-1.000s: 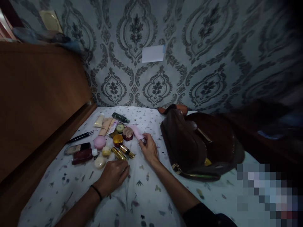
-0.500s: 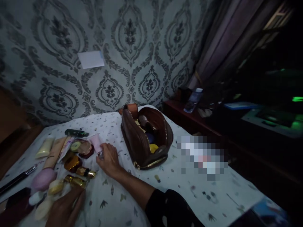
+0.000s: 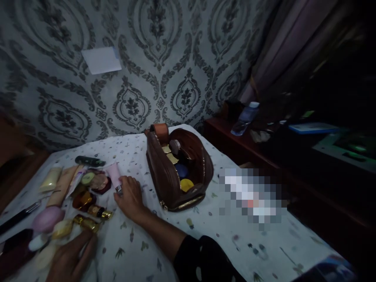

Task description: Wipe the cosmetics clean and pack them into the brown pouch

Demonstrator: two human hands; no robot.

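My right hand (image 3: 129, 199) rests on the bedsheet, thumb and fingers closed round the silver cap of a small pink tube (image 3: 113, 172). At the lower left lies my left hand (image 3: 72, 256), its fingers loosely apart. Its fingertips are beside a gold-capped vial (image 3: 86, 223); contact is unclear. Around it are a second gold-topped vial (image 3: 100, 212), an amber round jar (image 3: 84, 200), a yellow round item (image 3: 62, 228) and a pink egg-shaped item (image 3: 48, 219). To the right of my right hand stands a brown cosmetic bag (image 3: 160, 172), unzipped, with yellow and blue items inside.
Several tubes, including a cream one (image 3: 51, 179), and a dark green cylinder (image 3: 89, 161) lie at the back left. A blurred-out patch (image 3: 249, 196) covers something right of the bag. A water bottle (image 3: 245, 118) leans on a dark red ledge (image 3: 217, 131).
The camera view has shifted slightly, so the bag, the items and both hands appear a little farther left. My right hand stays at the pink tube, and my left hand stays by the vials.
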